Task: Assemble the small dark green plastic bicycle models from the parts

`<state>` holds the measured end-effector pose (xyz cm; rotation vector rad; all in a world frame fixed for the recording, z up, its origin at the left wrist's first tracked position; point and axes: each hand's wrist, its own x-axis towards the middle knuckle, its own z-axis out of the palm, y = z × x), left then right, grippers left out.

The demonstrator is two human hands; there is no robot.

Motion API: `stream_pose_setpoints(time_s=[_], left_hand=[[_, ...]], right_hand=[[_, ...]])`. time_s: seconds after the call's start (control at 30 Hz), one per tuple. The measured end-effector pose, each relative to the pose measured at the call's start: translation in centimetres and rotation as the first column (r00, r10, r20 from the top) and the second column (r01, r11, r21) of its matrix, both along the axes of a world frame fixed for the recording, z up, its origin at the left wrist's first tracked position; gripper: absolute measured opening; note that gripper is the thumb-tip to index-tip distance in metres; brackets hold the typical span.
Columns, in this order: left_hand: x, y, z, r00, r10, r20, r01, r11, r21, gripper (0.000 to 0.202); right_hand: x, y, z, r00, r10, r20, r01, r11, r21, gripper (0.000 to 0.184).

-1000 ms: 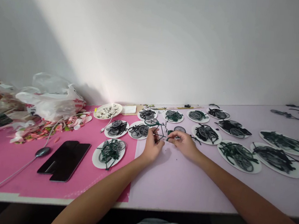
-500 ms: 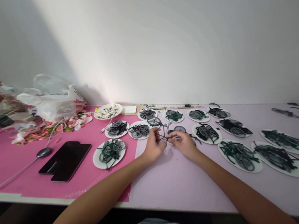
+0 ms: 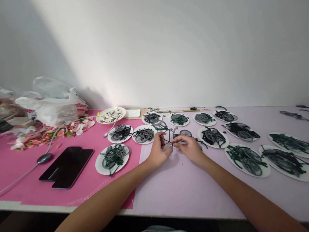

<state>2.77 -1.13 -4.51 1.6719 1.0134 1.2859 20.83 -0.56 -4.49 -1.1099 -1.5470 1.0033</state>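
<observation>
Between my two hands is a small dark green model bicycle (image 3: 169,141), partly built, with a spoked wheel (image 3: 159,125) at its far left end. My left hand (image 3: 159,148) is closed around its left side, thumb and fingers pinching it. The fingertips of my right hand (image 3: 186,145) pinch the frame from the right. What exactly lies between those fingertips is too small to make out. Beyond my right hand lie a grey wheel and dark parts (image 3: 185,133), partly hidden. A white plate of black parts (image 3: 144,134) stands just left of my hands.
Several white plates of green and black bicycle parts, one at front left (image 3: 99,165), spread across the table (image 3: 190,194). Two dark phones or tablets (image 3: 67,167), a cable with a mouse-like puck (image 3: 44,158), artificial petals (image 3: 54,134) and plastic bags (image 3: 52,104) lie left. A wall (image 3: 162,50) rises behind.
Both hands keep nearly the same pinch on the model bicycle. The whole view has shifted very slightly; nothing is taken up or let go.
</observation>
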Motion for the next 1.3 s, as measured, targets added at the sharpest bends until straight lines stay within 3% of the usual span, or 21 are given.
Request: stream_pose_setpoints(time_s=[0.37, 1.0, 1.3], left_hand=[[0.33, -0.01, -0.44, 1.000, -0.014, -0.004, 0.014, 1.000, -0.002, 0.071], [0.34, 0.02, -0.64, 0.998, 0.005, -0.061, -0.002, 0.998, 0.055, 0.062], [0.17, 0.00, -0.64, 0.993, 0.028, -0.116, -0.020, 0.997, 0.074, 0.058]], right_hand=[[0.21, 0.42, -0.36, 0.999, 0.030, -0.012, -0.029, 0.999, 0.027, 0.026], [0.42, 0.21, -0.05, 0.998, 0.066, 0.003, -0.066, 0.997, 0.031, 0.021], [0.43, 0.26, 0.11, 0.989, 0.142, -0.043, -0.144, 0.988, -0.047, 0.030]])
